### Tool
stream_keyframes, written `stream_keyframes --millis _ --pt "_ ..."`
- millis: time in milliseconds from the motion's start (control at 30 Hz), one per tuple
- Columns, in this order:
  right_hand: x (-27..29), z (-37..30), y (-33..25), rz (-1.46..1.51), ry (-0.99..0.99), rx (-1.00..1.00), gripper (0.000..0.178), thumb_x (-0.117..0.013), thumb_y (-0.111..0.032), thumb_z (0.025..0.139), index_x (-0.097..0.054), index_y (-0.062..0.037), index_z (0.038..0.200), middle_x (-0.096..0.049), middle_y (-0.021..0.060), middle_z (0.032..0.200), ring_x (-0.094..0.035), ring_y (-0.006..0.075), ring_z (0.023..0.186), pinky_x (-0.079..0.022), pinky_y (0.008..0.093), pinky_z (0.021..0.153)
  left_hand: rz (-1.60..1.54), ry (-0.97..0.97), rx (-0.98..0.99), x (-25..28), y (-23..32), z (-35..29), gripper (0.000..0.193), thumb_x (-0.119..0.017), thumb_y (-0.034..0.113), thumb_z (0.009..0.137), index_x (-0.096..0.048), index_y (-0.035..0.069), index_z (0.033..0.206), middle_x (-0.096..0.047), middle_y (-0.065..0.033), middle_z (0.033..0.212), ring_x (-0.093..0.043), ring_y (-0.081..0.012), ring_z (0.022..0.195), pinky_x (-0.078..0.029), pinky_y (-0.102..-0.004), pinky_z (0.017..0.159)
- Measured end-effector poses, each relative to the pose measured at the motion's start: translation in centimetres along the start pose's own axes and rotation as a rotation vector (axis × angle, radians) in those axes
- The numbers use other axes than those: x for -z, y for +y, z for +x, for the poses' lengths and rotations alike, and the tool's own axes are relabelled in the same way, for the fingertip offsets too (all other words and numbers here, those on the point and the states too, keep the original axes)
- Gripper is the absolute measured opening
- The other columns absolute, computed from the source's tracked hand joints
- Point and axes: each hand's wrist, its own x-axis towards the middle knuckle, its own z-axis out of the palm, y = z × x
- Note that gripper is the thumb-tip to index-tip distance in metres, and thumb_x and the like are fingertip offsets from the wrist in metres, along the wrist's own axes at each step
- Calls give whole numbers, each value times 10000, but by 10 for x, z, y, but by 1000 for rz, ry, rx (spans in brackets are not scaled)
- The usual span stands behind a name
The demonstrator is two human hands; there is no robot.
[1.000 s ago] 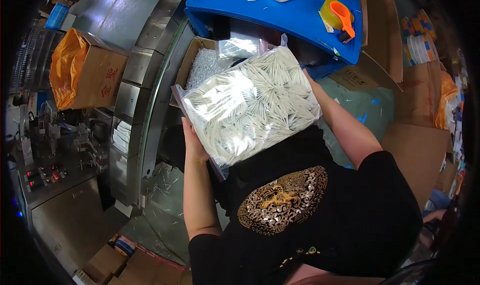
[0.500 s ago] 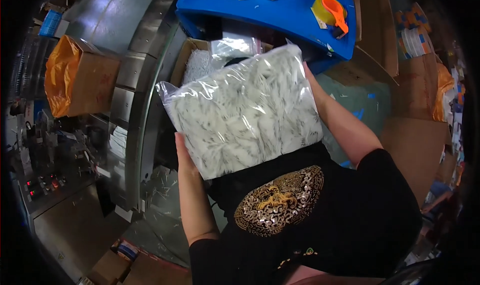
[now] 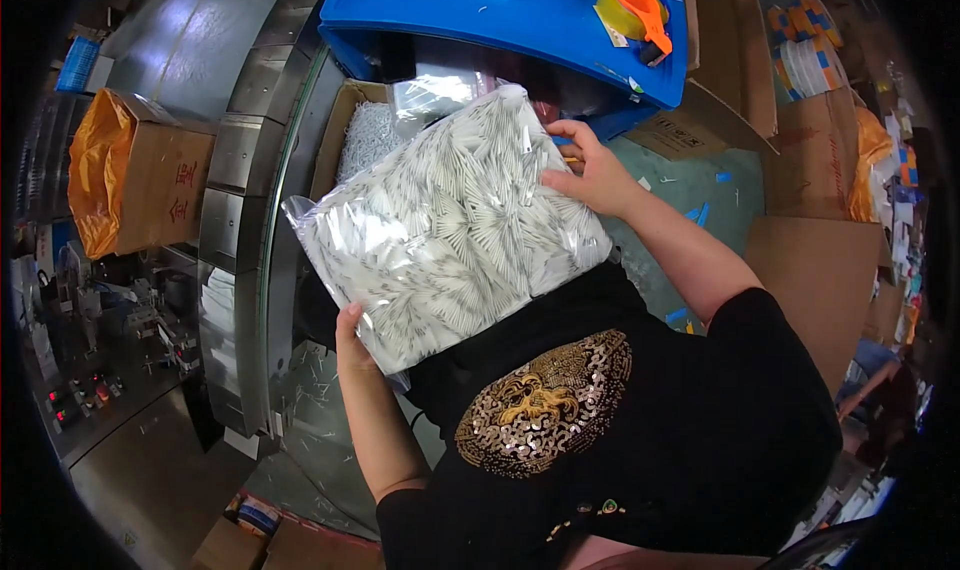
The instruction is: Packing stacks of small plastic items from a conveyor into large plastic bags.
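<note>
A clear plastic bag (image 3: 450, 230) packed with thin white sticks, many with dark ends, lies tilted in front of my body, its near edge against my black shirt. My left hand (image 3: 352, 335) grips its lower left side, the thumb on top and the other fingers hidden beneath. At the upper right edge is my right hand (image 3: 590, 173), with its thumb over the bag and the forefinger bent above the corner. The remaining right fingers are partly hidden.
Beyond the bag stands a blue plastic table (image 3: 480, 10) carrying an orange tape dispenser (image 3: 640, 15). Beneath its edge, a cardboard box (image 3: 330, 145) contains white shreds or sticks (image 3: 375, 135). A metal machine rail (image 3: 235, 220) runs along the left. Cardboard boxes (image 3: 815, 280) stand right.
The bag has turned slightly and shifted left, showing the sticks more sharply. My right hand has moved from the bag's far side onto its upper right edge; the thumb now shows.
</note>
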Motion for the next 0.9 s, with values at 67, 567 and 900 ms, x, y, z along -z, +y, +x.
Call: stream_keyframes --millis 67,567,900 --pt "-2 -5 -14 -98 -8 -14 614 -639 -182 780 -336 -93 1306 -329 132 1349 -362 210 1217 -333 358 976 28 -1 -31 4 5 -7 781 -638 312 629 -366 -55 1263 -509 -192 1180 -534 -325 1042 -433 -422 910" --pt "8 33 -55 -1179 -368 961 376 -632 -60 703 -575 -191 1052 -465 38 1251 -398 292 1192 -302 490 1006 215 204 -67 6 73 -11 671 -626 298 682 -419 -47 1219 -555 -194 1100 -571 -319 961 -474 -423 839" --pt "-1 49 -65 -1057 -531 998 73 -630 -72 713 -579 -58 763 -569 32 1029 -482 265 1096 -399 400 924 311 189 -139 -16 74 -16 539 -606 283 733 -482 -9 1169 -584 -169 1051 -591 -311 897 -490 -432 791"
